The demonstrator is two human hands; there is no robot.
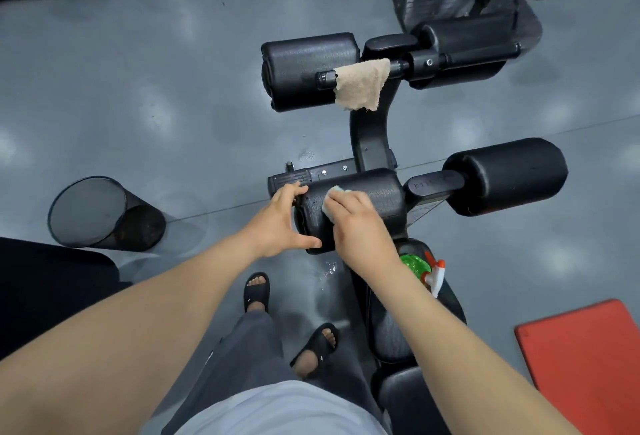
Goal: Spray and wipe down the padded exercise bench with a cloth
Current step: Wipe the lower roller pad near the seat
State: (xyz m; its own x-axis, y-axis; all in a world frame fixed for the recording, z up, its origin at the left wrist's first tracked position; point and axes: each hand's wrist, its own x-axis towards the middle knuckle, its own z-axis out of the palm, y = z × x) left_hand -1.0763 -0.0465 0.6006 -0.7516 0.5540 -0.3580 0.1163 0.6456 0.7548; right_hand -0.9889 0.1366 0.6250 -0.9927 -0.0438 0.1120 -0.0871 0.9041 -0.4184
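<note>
R hand [360, 223] has its fingers bent down over a pale cloth [331, 199], pressing it onto the top of the near roller pad [374, 192] of the black bench [367, 136]. Only the cloth's far and left edges show past the knuckles; the rest is hidden under the hand. Just left of that grip, L hand [282, 218] clamps the pad's end: fingers spread over the top edge, thumb hooked along the lower edge, wide span, holding the pad itself and nothing else. The two hands are close but not touching.

Right of the R hand, across the centre post, sits a 2nd roller [505, 175]. Beyond the grip, further up the post, is a 3rd roller [308, 67] w/ a beige cloth [362, 84] draped over its bar, hanging loose.

Behind the R wrist, toward the person, a green spray bottle [415, 266] w/ an orange-white trigger lies on its side on the seat pad [394, 334]; the forearm partly covers it. Below the grip, wet drops [329, 266] shine on the grey floor [173, 88].

Well left of the L hand stands a black mesh bin [104, 213]. Far right of the R arm, a red mat [588, 358] lies on the floor. Feet in black slides [256, 291] are under the arms.
</note>
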